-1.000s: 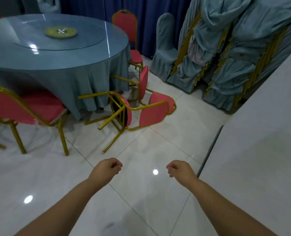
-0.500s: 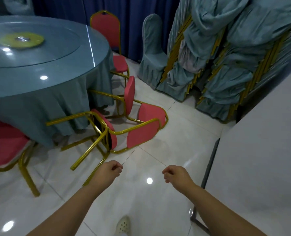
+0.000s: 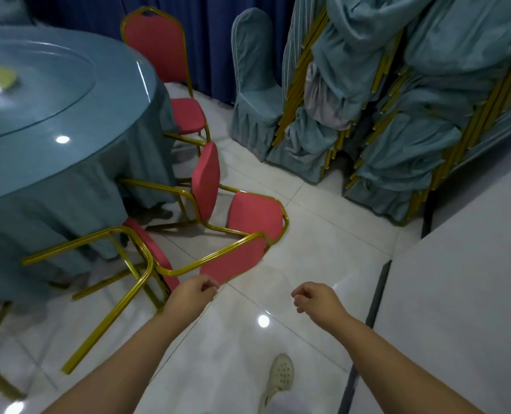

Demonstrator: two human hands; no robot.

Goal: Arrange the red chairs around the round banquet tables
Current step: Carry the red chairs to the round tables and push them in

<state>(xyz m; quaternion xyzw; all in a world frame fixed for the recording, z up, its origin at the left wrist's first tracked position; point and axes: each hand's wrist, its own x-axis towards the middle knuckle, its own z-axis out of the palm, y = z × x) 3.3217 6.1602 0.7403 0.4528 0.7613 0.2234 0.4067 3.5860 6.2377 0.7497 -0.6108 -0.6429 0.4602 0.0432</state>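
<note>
A round table (image 3: 54, 174) under a blue cloth fills the left. Behind it one red chair (image 3: 158, 46) with a gold frame stands upright. Two more red chairs lie tipped over on the white floor beside the table. The nearer tipped chair (image 3: 233, 261) has its backrest pointing toward me, and the farther tipped chair (image 3: 255, 215) lies just behind it. My left hand (image 3: 191, 297) hovers loosely curled just short of the nearer chair's backrest and holds nothing. My right hand (image 3: 317, 298) hangs loosely curled over bare floor, also holding nothing.
Stacked chairs in blue-green covers (image 3: 397, 100) lean along the back right, with one covered chair (image 3: 254, 79) standing in front of a dark blue curtain (image 3: 212, 40). A white surface (image 3: 472, 279) borders the right. My shoe (image 3: 281, 375) is below.
I have stepped closer to the tipped chairs, so they sit larger and nearer. My left hand has come up to the nearer chair's backrest. Both hands stay loosely curled.
</note>
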